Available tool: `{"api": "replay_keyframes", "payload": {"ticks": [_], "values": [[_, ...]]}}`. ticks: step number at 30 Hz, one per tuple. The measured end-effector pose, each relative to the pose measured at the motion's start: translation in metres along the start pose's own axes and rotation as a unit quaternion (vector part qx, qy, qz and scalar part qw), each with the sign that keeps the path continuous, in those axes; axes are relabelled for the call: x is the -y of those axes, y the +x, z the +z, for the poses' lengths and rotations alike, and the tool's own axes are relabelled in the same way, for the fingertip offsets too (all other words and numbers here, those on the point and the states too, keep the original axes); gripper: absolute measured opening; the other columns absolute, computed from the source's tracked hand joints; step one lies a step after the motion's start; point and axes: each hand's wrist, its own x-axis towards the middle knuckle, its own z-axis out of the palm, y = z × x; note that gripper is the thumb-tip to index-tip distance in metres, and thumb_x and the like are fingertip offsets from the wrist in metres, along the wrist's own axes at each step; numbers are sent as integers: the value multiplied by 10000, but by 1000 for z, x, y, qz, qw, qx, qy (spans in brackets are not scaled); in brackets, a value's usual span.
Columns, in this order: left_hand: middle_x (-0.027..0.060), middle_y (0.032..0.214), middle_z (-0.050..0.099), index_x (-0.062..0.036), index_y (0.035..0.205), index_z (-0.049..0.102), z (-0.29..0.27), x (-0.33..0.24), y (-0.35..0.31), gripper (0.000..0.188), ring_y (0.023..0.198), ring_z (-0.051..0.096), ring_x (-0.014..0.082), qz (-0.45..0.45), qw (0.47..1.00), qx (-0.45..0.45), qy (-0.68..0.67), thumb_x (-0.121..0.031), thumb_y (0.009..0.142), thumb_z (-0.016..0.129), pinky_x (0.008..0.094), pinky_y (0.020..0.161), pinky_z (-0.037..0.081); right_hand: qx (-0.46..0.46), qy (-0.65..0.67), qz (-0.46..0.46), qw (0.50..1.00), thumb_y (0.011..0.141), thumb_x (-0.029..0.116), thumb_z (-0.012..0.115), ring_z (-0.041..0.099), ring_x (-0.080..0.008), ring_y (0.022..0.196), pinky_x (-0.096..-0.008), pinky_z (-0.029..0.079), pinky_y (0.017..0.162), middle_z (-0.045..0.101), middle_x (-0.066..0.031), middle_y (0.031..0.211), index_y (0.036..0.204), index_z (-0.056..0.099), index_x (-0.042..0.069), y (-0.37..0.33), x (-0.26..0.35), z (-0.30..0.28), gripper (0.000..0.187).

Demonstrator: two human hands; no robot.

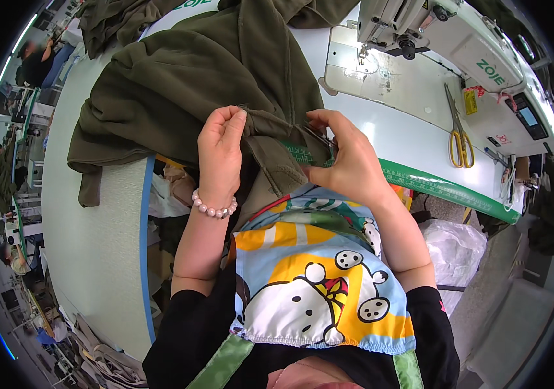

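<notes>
A dark olive fleece garment is heaped over the table and hangs off its near edge toward my lap. My left hand, wearing a beaded bracelet, pinches a folded edge of it between thumb and index finger. To the right, my right hand curls beside a narrow stitched strip of the same garment. In its fingers is a small dark metal tool that looks like thread snips; most of it is hidden. Beneath the cloth, a green measuring strip runs along the table's near edge.
A white sewing machine stands at the far right, its metal bed set in the table. Yellow-handled scissors lie right of the bed. A clear plastic bag stands below right. A pale side table with a blue edge is at left.
</notes>
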Motion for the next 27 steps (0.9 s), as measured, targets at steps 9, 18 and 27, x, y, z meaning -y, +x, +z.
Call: {"api": "replay_keyframes", "payload": {"ticks": [9, 18, 27], "values": [[-3, 858, 572, 18, 962, 579, -3, 0, 2, 131, 786, 493, 45, -19, 999, -24, -45, -96, 901, 561, 185, 736, 401, 1, 254, 111, 961, 791, 58, 660, 465, -35, 521, -176, 360, 440, 586, -16, 759, 1033, 596, 28, -1, -17, -2, 252], [-2, 858, 576, 17, 958, 573, -3, 1, 1, 119, 786, 502, 47, -24, 997, -26, -66, -85, 901, 554, 185, 737, 405, -7, 325, 247, 913, 850, 105, 623, 364, -19, 403, -181, 287, 379, 492, 47, 554, 948, 636, 5, 2, -20, -2, 141], [-5, 854, 577, 11, 958, 572, -2, -1, -2, 111, 777, 499, 37, -24, 997, -35, -62, -84, 902, 554, 179, 726, 406, -22, 382, 257, 888, 848, 111, 625, 352, -27, 394, -189, 239, 375, 499, 39, 566, 944, 632, 9, 3, -21, 0, 141]]}}
